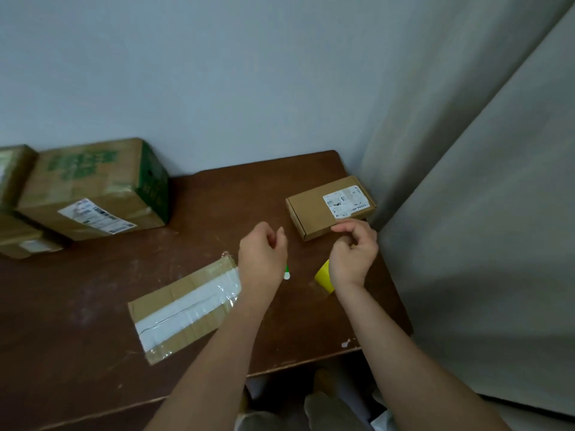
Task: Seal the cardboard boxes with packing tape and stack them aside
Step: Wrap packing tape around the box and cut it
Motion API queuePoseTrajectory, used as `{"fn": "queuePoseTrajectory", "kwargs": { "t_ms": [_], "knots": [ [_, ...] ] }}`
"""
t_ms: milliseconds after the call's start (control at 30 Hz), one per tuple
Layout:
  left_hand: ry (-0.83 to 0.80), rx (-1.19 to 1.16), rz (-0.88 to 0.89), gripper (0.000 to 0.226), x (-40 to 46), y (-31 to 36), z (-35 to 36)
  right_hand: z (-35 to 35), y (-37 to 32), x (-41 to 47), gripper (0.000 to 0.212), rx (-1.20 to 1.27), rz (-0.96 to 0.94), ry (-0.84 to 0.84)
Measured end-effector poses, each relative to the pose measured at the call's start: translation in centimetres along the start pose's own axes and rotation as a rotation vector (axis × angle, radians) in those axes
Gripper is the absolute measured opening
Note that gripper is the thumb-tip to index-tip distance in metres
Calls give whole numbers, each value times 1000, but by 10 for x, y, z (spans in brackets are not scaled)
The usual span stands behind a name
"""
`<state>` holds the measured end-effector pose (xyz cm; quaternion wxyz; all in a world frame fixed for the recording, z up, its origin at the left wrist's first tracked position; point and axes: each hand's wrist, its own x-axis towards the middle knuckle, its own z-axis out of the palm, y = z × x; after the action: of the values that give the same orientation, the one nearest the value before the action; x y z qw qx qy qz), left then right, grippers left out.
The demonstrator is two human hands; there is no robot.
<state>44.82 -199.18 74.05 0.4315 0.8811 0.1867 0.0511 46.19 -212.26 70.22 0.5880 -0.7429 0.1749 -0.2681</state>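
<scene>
Brown surface (93, 306); green-printed box (93, 188) upper left; taped flat box (183, 306) lower centre; small labelled box (329, 206) right of centre; left hand (263, 253) and right hand (353, 253) mid-frame, fingers curled, whether holding anything cannot be told; yellow object (323, 276) beneath right wrist.

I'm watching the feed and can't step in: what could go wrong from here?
1. The taped box has tape bunched loose at its far end, which may peel.
2. The small box sits near the table corner; a nudge from the right hand could tip it off.
3. The left hand hides a green-tipped object, perhaps a blade.
</scene>
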Motion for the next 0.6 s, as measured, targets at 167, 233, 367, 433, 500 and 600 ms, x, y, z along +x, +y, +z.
{"fn": "queuePoseTrajectory", "kwargs": {
  "t_ms": [167, 233, 367, 433, 500, 600],
  "knots": [
    [183, 79, 46, 35, 16, -41, -78, 46, -23, -52, 43, 28, 177, -276],
    [194, 165, 4, 35, 20, -70, -100, 61, -30, -74, 29, -3, 271, -395],
    [34, 411, -197, 50, 18, -121, -125, 75, -40, -106, 30, -130, 272, -522],
    [-74, 475, -269, 57, 16, -137, -131, 79, -41, -118, 34, -254, 121, -545],
    [-117, 492, -271, 62, 14, -148, -134, 86, -41, -126, 38, -384, -39, -578],
    [-124, 482, -146, 67, 13, -157, -134, 99, -38, -131, 46, -615, -235, -668]
  ]
}}
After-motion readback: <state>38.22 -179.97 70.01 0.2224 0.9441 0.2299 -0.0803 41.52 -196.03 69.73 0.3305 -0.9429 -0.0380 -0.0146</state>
